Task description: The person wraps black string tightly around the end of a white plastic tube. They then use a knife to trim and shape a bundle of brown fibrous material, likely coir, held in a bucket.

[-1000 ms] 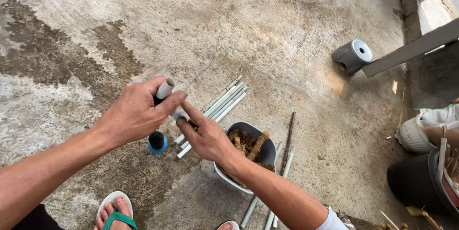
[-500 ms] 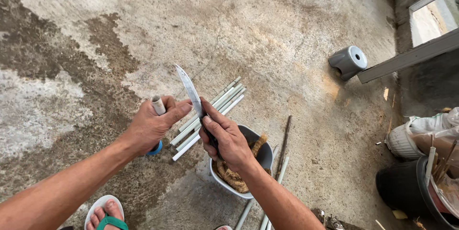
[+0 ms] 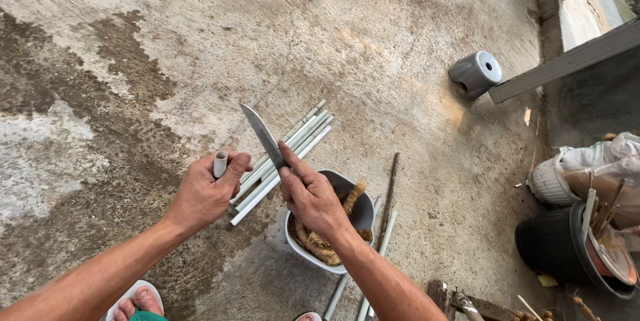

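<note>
Near the middle of the frame, the right hand (image 3: 313, 198) has its fingers closed around the handle of a knife (image 3: 264, 136), whose blade slants toward the upper left. Just left of it, the left hand (image 3: 203, 194) grips a short grey pipe piece (image 3: 220, 163), held upright with its open end showing above the fist. Below the hands, a bundle of long pale pipes (image 3: 293, 144) lies on the stained concrete floor (image 3: 167, 41), beside a grey bowl (image 3: 363, 211) holding coiled brown rope. A grey stool (image 3: 475, 73) lies toppled at upper right.
</note>
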